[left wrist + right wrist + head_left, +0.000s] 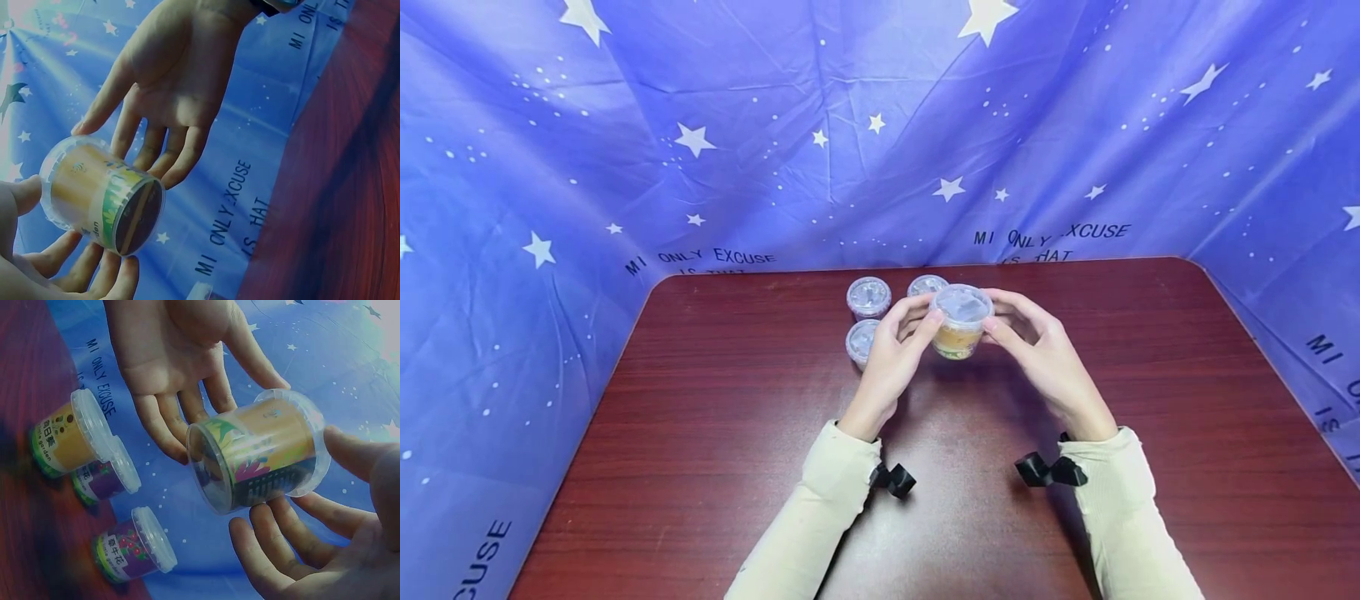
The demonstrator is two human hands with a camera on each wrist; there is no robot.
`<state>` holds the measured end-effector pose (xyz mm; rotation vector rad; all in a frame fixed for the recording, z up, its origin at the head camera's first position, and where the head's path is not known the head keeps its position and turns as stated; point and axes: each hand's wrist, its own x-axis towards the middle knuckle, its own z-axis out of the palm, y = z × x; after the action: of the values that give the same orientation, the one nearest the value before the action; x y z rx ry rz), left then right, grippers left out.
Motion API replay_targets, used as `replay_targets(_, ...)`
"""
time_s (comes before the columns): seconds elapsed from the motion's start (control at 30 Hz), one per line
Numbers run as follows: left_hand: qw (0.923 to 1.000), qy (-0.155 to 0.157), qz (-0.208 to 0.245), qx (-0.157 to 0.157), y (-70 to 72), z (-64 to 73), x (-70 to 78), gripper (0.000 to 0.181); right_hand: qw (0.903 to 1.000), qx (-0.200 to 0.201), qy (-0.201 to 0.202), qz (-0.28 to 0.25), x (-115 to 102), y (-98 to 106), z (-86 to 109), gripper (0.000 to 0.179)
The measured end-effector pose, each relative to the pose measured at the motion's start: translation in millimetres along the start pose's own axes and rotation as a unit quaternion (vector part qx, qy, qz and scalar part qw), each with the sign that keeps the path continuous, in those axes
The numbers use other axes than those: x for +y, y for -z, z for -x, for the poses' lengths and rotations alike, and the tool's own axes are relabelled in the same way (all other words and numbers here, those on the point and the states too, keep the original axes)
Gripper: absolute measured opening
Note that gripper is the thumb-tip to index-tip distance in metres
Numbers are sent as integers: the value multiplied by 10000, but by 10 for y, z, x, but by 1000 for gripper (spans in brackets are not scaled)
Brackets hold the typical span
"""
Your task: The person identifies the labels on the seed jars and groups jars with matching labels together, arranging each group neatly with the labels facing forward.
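Between both hands, raised above the table, is a clear plastic cup (958, 340) with a translucent lid and a yellow-and-green printed label. My left hand (891, 350) grips its left side, thumb near the lid rim and fingers round the far side. On the opposite side my right hand (1033, 346) grips it the same way. The left wrist view shows the cup's dark base (140, 217), with a pale strip across it. Dark printed text on the label (275, 484) shows in the right wrist view, too blurred to read.
Three similar lidded cups stand on the dark red wooden table (700, 467): a purple-labelled cup (868, 297) at the back, a yellow-labelled cup (65, 440) nearer, and another purple-labelled cup (128, 547) partly behind the held one. A blue star-printed cloth (820, 167) hangs round the table.
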<state>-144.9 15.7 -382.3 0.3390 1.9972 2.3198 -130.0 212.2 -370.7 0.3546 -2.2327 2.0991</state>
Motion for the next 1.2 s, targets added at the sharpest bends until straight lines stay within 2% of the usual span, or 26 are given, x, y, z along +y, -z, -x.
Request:
replay_targets(0.13,9998,57,-57,-185,37,26,4,47,9997,-96,-87,228,13,-40,-9,41)
replay_targets(0.3,9993,-84,-39,-367,48,34,-20,59,9987,-234,-88,450,4,-111,-25,44)
replay_targets(0.43,9994,-145,69,-319,61,31,-27,57,9984,-335,-75,453,-9,-168,-37,46)
replay_targets(0.6,9993,6,142,-356,109,20,-14,57,9987,-324,-160,364,-17,-182,-35,49)
replay_targets(0.73,9981,75,90,-613,162,12,-4,56,9988,-287,-209,341,-32,-157,-29,49)
replay_targets(0.97,9931,-198,199,-1142,238,0,4,51,9987,-370,-139,332,-95,-119,-32,46)
replay_targets(1.1,9910,-294,238,-1288,244,-8,3,50,9986,-437,-164,255,-112,-117,-29,46)
replay_targets(1.2,9906,-233,228,-1326,242,-2,9,48,9981,-562,-192,176,-101,-124,-26,47)
